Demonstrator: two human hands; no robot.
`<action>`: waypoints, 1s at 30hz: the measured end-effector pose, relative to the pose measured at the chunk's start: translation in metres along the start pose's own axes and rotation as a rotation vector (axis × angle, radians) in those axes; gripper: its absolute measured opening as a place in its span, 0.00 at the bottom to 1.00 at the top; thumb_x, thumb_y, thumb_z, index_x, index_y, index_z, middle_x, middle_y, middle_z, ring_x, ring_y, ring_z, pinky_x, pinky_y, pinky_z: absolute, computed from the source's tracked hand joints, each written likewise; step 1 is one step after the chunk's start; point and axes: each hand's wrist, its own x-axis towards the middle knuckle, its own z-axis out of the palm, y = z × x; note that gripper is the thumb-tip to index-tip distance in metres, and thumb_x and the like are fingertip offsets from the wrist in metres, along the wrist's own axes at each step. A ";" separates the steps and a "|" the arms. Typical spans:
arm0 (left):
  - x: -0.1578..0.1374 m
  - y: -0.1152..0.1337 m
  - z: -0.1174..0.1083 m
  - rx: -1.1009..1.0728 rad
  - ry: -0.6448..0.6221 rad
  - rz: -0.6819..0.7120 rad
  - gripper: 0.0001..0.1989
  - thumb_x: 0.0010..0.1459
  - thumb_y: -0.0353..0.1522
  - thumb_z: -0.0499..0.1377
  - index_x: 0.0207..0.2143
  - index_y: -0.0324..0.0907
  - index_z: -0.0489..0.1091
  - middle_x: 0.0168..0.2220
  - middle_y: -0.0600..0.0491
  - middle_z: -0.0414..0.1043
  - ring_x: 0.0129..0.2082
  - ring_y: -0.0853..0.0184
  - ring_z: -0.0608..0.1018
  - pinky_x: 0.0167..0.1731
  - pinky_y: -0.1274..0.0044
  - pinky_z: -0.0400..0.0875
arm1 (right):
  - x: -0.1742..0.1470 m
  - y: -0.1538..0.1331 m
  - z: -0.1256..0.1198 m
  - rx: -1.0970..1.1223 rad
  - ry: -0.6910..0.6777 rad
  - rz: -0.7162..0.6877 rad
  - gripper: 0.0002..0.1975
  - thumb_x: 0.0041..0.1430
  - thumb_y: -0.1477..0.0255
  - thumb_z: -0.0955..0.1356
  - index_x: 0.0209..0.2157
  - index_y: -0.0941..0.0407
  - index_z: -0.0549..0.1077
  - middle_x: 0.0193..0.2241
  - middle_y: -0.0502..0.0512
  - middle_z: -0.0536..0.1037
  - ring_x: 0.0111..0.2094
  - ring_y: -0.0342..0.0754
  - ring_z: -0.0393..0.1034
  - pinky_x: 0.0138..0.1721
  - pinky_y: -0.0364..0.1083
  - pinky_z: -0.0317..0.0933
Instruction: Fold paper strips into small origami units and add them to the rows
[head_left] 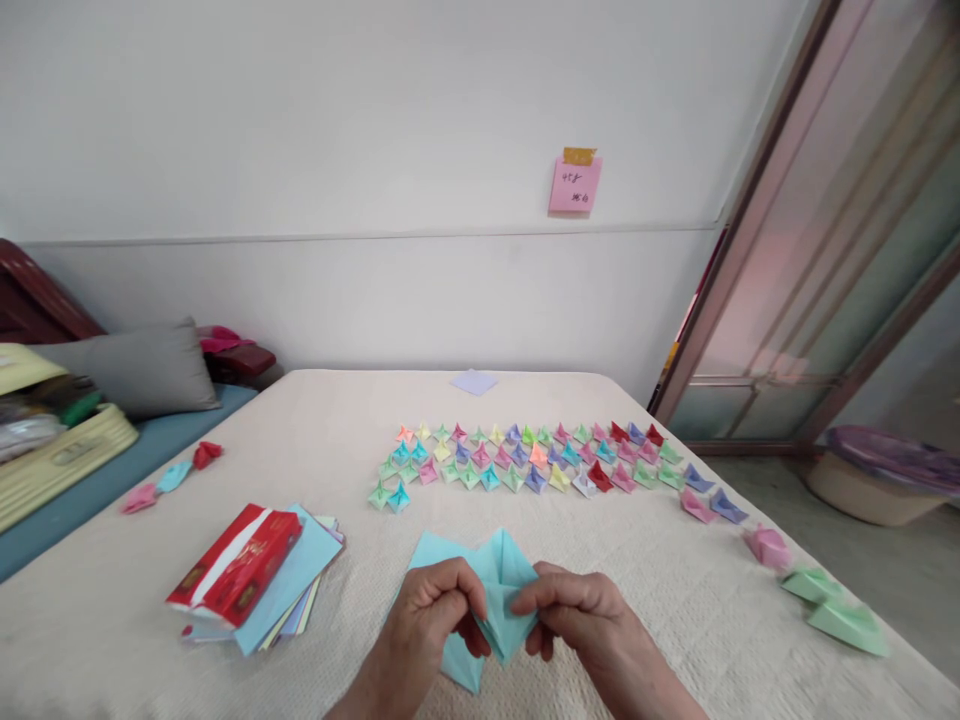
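Observation:
Between both hands is a light-blue sheet of origami paper [504,570], partly folded, with a point standing up at the top and another pointing down. My left hand [439,615] pinches its left edge between thumb and fingers. On the opposite edge my right hand [574,605] pinches the same paper. Beneath and to the left, a flat light-blue sheet [461,668] lies on the cloth, partly covered by my left hand. Beyond the hands stand rows of small folded paper pieces [490,478] in many colours.
A red tissue pack [238,560] rests on a stack of coloured paper [311,545] at left. Folded pieces, including a green one [847,622], line the right edge; others, such as a red one [206,454], lie far left. A lilac sheet [474,382] lies by the wall.

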 end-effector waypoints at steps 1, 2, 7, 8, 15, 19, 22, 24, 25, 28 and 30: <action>0.000 0.001 0.000 -0.002 -0.001 0.003 0.11 0.51 0.24 0.49 0.22 0.39 0.69 0.18 0.55 0.70 0.21 0.68 0.73 0.25 0.78 0.64 | 0.000 -0.001 0.000 -0.003 -0.003 0.004 0.13 0.45 0.80 0.65 0.24 0.55 0.82 0.22 0.50 0.71 0.23 0.43 0.68 0.25 0.43 0.58; 0.000 0.001 0.000 -0.005 -0.003 0.006 0.11 0.51 0.24 0.49 0.22 0.39 0.69 0.18 0.55 0.70 0.22 0.67 0.73 0.26 0.78 0.64 | 0.000 -0.001 0.000 -0.007 -0.005 0.005 0.13 0.44 0.80 0.65 0.23 0.55 0.82 0.22 0.50 0.71 0.23 0.43 0.68 0.25 0.43 0.58; 0.000 0.002 -0.001 -0.010 -0.004 0.028 0.12 0.50 0.23 0.49 0.21 0.39 0.69 0.18 0.55 0.70 0.23 0.68 0.74 0.26 0.78 0.64 | 0.001 0.001 0.000 0.000 0.026 0.003 0.13 0.41 0.81 0.67 0.24 0.53 0.83 0.22 0.49 0.72 0.22 0.42 0.67 0.25 0.43 0.59; 0.000 0.002 -0.001 -0.010 -0.003 0.030 0.12 0.50 0.23 0.49 0.21 0.39 0.69 0.18 0.55 0.70 0.23 0.68 0.73 0.26 0.78 0.64 | 0.001 0.002 0.000 0.014 0.043 0.007 0.14 0.40 0.81 0.67 0.27 0.52 0.83 0.22 0.49 0.73 0.21 0.42 0.66 0.24 0.43 0.59; 0.000 0.001 -0.003 -0.006 -0.019 0.052 0.12 0.51 0.22 0.49 0.21 0.39 0.68 0.18 0.55 0.70 0.23 0.68 0.73 0.27 0.78 0.63 | 0.002 0.003 0.001 0.005 0.046 0.028 0.11 0.43 0.77 0.70 0.28 0.52 0.83 0.19 0.48 0.74 0.18 0.41 0.66 0.22 0.42 0.60; -0.001 0.005 -0.005 0.040 -0.023 0.057 0.12 0.51 0.22 0.49 0.20 0.39 0.68 0.19 0.55 0.70 0.24 0.68 0.72 0.27 0.78 0.62 | 0.002 0.004 -0.001 -0.002 -0.009 0.000 0.12 0.44 0.78 0.69 0.30 0.52 0.83 0.22 0.48 0.73 0.20 0.41 0.67 0.23 0.43 0.60; -0.003 0.009 -0.005 0.115 -0.023 0.081 0.13 0.51 0.22 0.49 0.20 0.40 0.68 0.19 0.55 0.70 0.23 0.69 0.70 0.26 0.79 0.59 | 0.001 0.001 -0.001 -0.016 -0.050 -0.013 0.16 0.41 0.82 0.67 0.30 0.53 0.83 0.23 0.48 0.72 0.22 0.42 0.66 0.25 0.42 0.59; -0.003 0.010 -0.005 0.166 -0.026 0.094 0.13 0.51 0.22 0.49 0.20 0.40 0.69 0.20 0.56 0.71 0.23 0.69 0.69 0.26 0.79 0.59 | -0.002 -0.002 -0.001 -0.041 -0.047 -0.002 0.15 0.40 0.83 0.66 0.28 0.55 0.81 0.23 0.48 0.73 0.24 0.42 0.66 0.25 0.42 0.58; -0.003 0.011 -0.005 0.182 -0.025 0.098 0.13 0.51 0.22 0.49 0.20 0.40 0.69 0.20 0.55 0.71 0.24 0.69 0.69 0.27 0.79 0.59 | -0.003 -0.004 0.000 -0.048 -0.036 0.005 0.13 0.40 0.83 0.67 0.27 0.56 0.79 0.23 0.48 0.73 0.24 0.43 0.66 0.25 0.42 0.57; -0.003 0.012 -0.005 0.198 -0.031 0.105 0.13 0.51 0.22 0.49 0.20 0.40 0.69 0.21 0.55 0.71 0.25 0.68 0.70 0.29 0.78 0.60 | -0.005 -0.008 0.003 -0.008 0.005 -0.009 0.06 0.45 0.76 0.70 0.27 0.55 0.69 0.21 0.47 0.74 0.25 0.44 0.67 0.25 0.41 0.54; -0.003 0.012 -0.005 0.198 -0.044 0.121 0.13 0.52 0.23 0.49 0.20 0.40 0.68 0.21 0.55 0.71 0.25 0.68 0.70 0.29 0.78 0.61 | -0.005 -0.008 0.004 0.029 -0.015 -0.005 0.12 0.49 0.67 0.72 0.32 0.53 0.65 0.22 0.47 0.74 0.25 0.45 0.69 0.26 0.42 0.55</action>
